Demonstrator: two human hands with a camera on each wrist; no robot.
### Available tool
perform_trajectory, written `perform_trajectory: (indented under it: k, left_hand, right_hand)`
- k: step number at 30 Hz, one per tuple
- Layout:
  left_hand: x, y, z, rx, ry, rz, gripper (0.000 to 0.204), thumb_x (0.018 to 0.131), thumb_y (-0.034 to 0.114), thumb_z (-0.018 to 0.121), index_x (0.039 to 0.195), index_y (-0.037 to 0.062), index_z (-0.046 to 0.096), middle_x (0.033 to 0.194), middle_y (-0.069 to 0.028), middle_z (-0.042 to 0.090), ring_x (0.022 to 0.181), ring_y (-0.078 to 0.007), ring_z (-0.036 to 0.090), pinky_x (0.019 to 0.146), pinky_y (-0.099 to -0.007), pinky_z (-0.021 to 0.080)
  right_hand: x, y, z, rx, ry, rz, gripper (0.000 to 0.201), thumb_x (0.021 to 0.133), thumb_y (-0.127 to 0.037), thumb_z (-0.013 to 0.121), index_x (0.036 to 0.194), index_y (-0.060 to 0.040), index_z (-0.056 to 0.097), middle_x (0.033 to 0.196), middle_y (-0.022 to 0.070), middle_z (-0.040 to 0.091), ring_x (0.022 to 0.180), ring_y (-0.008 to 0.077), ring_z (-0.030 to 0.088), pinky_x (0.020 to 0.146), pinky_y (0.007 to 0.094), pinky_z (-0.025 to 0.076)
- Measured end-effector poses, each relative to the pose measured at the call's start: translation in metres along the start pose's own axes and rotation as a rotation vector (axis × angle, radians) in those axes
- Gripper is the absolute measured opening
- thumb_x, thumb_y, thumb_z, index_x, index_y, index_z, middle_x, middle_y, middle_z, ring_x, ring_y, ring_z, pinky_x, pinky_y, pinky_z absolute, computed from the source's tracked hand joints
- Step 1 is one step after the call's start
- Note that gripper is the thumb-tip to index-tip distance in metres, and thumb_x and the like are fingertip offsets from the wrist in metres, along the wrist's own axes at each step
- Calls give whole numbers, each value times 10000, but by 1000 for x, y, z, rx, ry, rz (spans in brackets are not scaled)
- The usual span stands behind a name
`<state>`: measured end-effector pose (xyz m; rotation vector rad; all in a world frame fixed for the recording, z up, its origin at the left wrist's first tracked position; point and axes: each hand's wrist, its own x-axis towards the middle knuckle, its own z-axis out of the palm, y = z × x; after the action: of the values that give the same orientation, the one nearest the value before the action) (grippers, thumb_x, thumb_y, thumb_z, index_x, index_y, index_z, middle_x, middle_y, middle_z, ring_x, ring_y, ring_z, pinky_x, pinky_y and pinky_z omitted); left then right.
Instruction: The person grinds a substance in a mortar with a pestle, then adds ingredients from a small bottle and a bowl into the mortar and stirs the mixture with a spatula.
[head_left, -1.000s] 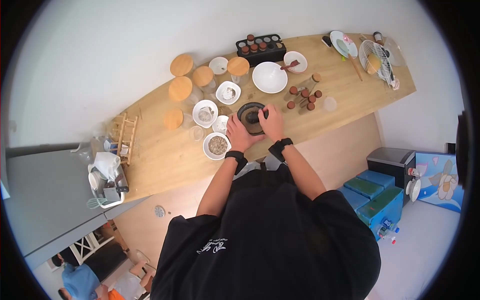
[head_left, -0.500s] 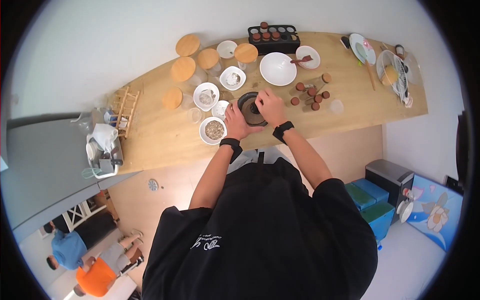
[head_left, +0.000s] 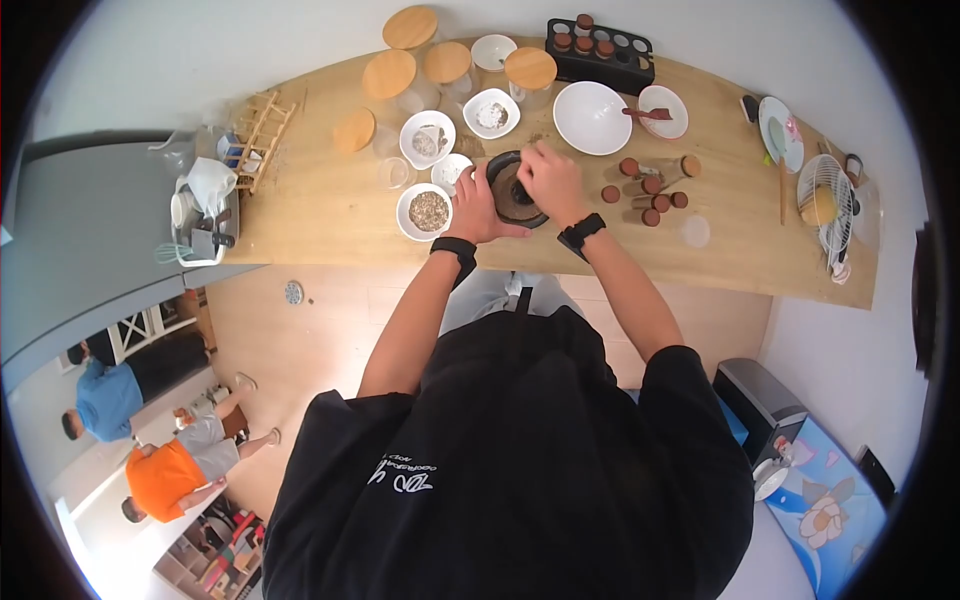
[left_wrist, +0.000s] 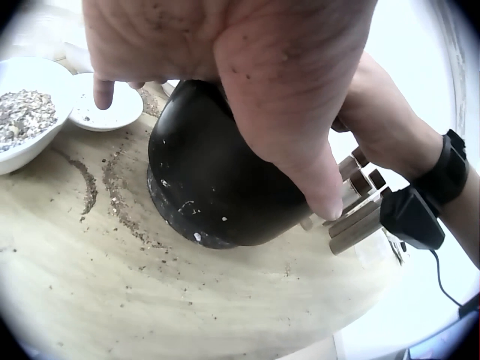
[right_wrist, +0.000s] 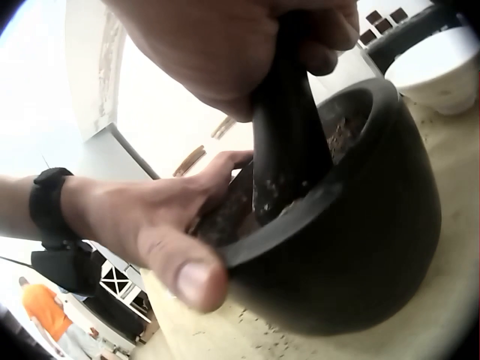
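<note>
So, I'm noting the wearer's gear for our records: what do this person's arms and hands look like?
The left hand and right hand are ungloved, the forearms bare below short, loose black sleeves. Each arm has a black wrist strap with a boxy black housing; a thin dark cable trails from the right one.

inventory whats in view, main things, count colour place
mortar: 1, black, between the hands
pestle: 1, black, in the mortar
bowls and dishes: 7, white, left of and beyond the mortar
spatula: 1, red, across a bowl
wooden-lidded jars: 5, clear, back left
loose bottles: about 7, brown-capped, right of mortar
slotted holder: 1, black, back edge
wooden rack: 1, tan, table's left end
wire basket: 1, silvery, right end
plate: 1, white, right end
table: 1, light wood, centre
painting: 1, blue, lower right
people: at least 2, orange and blue, lower left
left hand: 1, black-strapped, against the mortar
right hand: 1, black-strapped, gripping the pestle
</note>
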<state>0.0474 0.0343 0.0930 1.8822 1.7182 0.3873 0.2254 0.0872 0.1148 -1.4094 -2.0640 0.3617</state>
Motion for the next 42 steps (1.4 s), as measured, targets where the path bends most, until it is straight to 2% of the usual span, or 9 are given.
perform_trajectory:
  k: [3,6,23,28,31,33,34,36,42]
  left_hand:
    - [2,5,-4,26,-14,-31,1514,395,597,983,1526,-4,176,1472,-343,295,1400,-531,300,1121,-607,346]
    - [1,4,-4,59,-3,12,1510,417,617,972,1509,-69,186,1428,-329,338,1342,-508,353,1138,-570,337]
    - [1,0,0,43,57,111,1494,405,582,986,1516,-37,200,1410,-319,355,1327,-509,379,1113,-558,372]
    - [-16,2,9,28,152,163,1441,446,542,989,1510,-45,213,1424,-314,344,1344,-483,369,1114,-543,373]
    - [-52,7,29,-24,304,96,1268,590,439,959,1511,-26,222,1462,-285,317,1366,-448,353,1114,-513,376]
    - [-75,9,42,-661,369,-268,930,720,322,873,1428,-23,378,1409,-212,437,1294,-375,461,1091,-503,385]
    - [-78,3,43,-664,371,-269,930,720,322,873,1428,-23,378,1409,-212,437,1294,-375,461,1091,-503,385]
    - [-84,-23,39,-1036,262,-690,641,762,208,786,1304,1,515,1268,-108,569,1162,-309,571,1040,-470,427]
    - [-63,-57,36,-1519,495,-1597,599,844,365,617,1311,-3,542,1303,-127,591,1179,-326,591,1029,-471,467]
  right_hand:
    - [-4,2,10,123,135,11,67,835,-138,661,851,-102,606,830,94,603,669,362,628,566,483,502]
    - [-6,3,-4,150,-7,-25,68,837,-140,665,856,-102,611,823,94,595,671,359,630,566,484,497]
    - [1,10,-2,97,35,-58,80,849,-141,667,864,-103,599,834,87,589,675,345,645,571,465,524]
    - [-11,3,7,22,84,-28,96,865,-156,670,892,-107,591,863,83,576,693,312,661,569,444,545]
    - [-25,-14,-1,6,81,-107,112,873,-161,675,912,-105,586,899,84,557,725,283,664,561,419,554]
    - [-30,-25,-9,-23,0,-47,134,872,-162,683,930,-100,580,930,90,540,759,263,662,564,401,562]
    - [-31,-26,-9,-42,-24,-38,149,872,-164,687,939,-94,575,947,104,544,761,269,663,566,398,565]
    - [-32,-26,-7,-20,-23,-11,155,878,-172,691,950,-97,575,950,101,547,767,285,664,578,422,557]
    - [-30,-25,-9,42,-72,148,170,889,-197,701,934,-105,565,934,103,560,783,328,662,610,456,540]
